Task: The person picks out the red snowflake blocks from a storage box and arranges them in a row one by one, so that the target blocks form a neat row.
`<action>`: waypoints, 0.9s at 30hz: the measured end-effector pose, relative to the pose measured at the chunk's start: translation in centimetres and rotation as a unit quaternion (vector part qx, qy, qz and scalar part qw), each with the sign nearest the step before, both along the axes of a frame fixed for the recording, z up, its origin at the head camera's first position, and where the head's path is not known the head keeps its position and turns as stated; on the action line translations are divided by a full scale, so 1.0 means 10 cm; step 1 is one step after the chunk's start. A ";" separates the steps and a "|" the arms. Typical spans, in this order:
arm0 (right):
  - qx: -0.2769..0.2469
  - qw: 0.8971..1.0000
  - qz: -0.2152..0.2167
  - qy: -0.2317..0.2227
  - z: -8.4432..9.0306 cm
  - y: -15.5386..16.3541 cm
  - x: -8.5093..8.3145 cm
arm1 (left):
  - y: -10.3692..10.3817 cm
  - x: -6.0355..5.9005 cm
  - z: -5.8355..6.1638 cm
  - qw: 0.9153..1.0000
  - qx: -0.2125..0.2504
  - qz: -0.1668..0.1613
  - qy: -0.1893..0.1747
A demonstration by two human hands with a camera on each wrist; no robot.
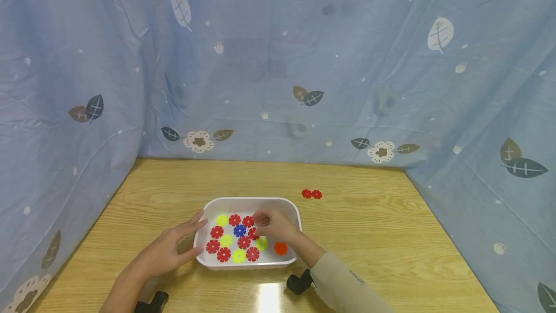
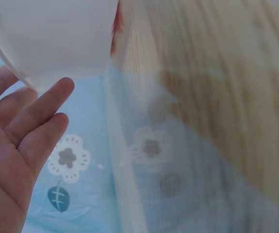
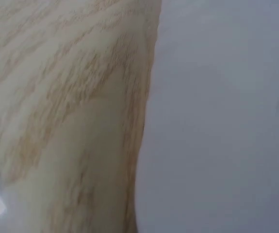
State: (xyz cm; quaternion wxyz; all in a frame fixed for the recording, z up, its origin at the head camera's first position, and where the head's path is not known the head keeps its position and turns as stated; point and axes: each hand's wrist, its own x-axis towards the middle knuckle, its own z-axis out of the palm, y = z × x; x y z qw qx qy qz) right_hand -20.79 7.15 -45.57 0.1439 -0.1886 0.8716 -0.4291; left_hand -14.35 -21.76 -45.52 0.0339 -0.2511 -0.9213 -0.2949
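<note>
A white plastic tray [image 1: 247,266] stands on the table, with several notched snowflake discs lying flat inside it in red, yellow, blue and orange. My left hand [image 1: 173,247] is at the tray's left end, its fingers fairly straight against the rim; the left wrist view shows these fingers [image 2: 42,109] beside the white wall. Over the inside of the tray reaches my right hand [image 1: 275,224], its fingers bent near a partly covered red disc [image 1: 253,234]. Whether those fingertips pinch a disc is hidden. In the right wrist view only the tray's wall [image 3: 217,121] and wood show.
Two red discs [image 1: 312,194] lie side by side on the wooden table [image 1: 369,235], behind the tray and to its right. A blue patterned cloth [image 1: 278,62] hangs around the back and sides. Black wrist gear [image 1: 299,282] sits by the right sleeve.
</note>
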 end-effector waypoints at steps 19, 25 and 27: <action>0.119 0.990 0.025 0.067 -0.02 -0.09 0.03 | 0.00 0.00 0.00 1.000 -0.001 0.006 -0.006; 0.152 0.985 0.025 0.083 -0.06 -0.13 0.04 | 0.01 0.00 0.01 1.000 -0.002 0.006 -0.006; 0.159 0.983 0.023 0.086 -0.06 -0.15 0.04 | 0.01 0.00 0.01 1.000 -0.002 0.006 -0.002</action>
